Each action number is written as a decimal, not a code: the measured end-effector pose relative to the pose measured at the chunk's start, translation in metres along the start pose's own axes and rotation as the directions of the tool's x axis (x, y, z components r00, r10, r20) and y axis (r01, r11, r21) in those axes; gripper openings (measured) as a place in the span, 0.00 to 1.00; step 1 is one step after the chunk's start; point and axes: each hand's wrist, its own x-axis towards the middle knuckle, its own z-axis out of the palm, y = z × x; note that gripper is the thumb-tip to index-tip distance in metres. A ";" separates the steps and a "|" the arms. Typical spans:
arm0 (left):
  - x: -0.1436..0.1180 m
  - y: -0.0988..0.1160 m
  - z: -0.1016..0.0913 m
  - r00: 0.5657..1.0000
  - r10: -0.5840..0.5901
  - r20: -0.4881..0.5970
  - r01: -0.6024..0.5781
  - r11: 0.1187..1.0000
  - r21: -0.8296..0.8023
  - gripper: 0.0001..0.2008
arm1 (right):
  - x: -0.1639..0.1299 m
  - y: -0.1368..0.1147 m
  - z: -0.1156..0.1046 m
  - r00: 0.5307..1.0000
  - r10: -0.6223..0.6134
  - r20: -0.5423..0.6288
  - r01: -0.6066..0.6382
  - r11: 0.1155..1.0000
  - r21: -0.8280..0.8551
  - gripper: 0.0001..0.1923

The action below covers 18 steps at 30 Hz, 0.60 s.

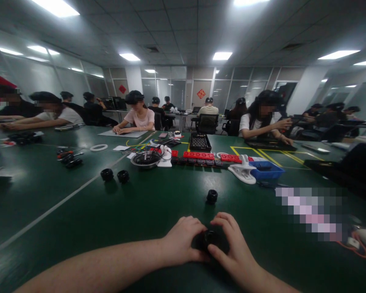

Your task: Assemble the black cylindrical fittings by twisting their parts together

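Head view, lower centre of the frame: left hand (181, 242) and right hand (232, 248) cupped together around a small black part (208, 239), held just above or on the green tabletop (116, 211). Left grip closed on the part from the left, thumb tucked against it; right grip closed on it from the right, fingers curled over the top. Looks like a hard, ring-shaped plastic or rubber piece, probably light and stiff, not fragile; smooth round sides likely a bit slippery, so best pinched across the outer rim.

Just above the hands, a similar black ring (212, 196) alone on the tabletop; two more (114, 175) left of centre. Further up, a red strip (199, 155), a metal bowl (145, 159), a black tray (200, 142), a white clamp (243, 170) touching a blue bin (266, 170). White tape roll (99, 147) at upper left. Yellow line marks at upper right. Blurred patch at lower right, unreadable.

Other people seated around the far edges, hands on their own work. Red diamond sign (201, 93) on the back wall, character too small to read. No brand or label legible anywhere
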 end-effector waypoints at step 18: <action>0.000 0.000 -0.001 1.000 0.027 0.012 -0.027 0.999 0.016 0.20 | -0.001 -0.006 0.002 0.999 -0.001 0.049 -0.006 0.990 0.138 0.25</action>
